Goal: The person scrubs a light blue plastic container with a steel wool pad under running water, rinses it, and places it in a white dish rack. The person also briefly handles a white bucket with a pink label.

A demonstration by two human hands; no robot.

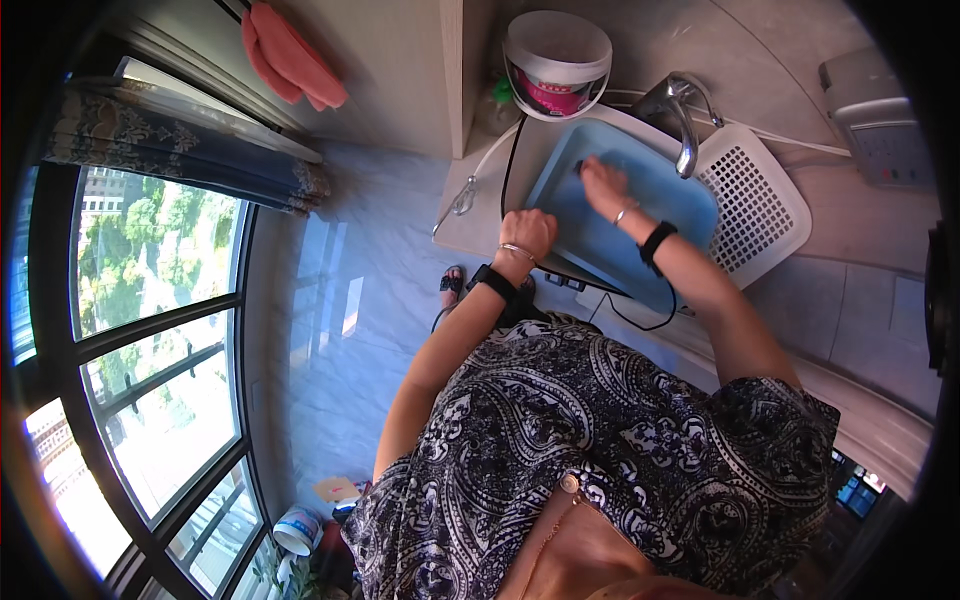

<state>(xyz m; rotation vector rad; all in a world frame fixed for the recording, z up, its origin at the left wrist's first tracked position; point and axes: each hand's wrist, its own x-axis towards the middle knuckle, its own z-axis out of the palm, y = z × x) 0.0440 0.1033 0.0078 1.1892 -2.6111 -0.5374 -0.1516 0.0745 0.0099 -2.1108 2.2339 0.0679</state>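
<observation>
A light blue plastic basin [675, 195] sits tilted in the sink below a chrome faucet [684, 124]. My right hand [604, 186] is inside the basin, its fingers curled at a small dark object [581, 168], too small and blurred to name. At the near left rim of the basin is my left hand [529, 232], its fingers curled down; whether it grips the rim cannot be told. Both wrists wear a bracelet and a black band. A white perforated plastic basket [750, 202] lies against the right side of the basin.
A white plastic bucket [559, 67] stands behind the basin, beside a bottle with a green top [501, 91]. A hose with a metal end [465, 196] lies on the counter at left. A grey wall-mounted device [874, 120] is at right. A pink towel [289, 56] hangs at upper left.
</observation>
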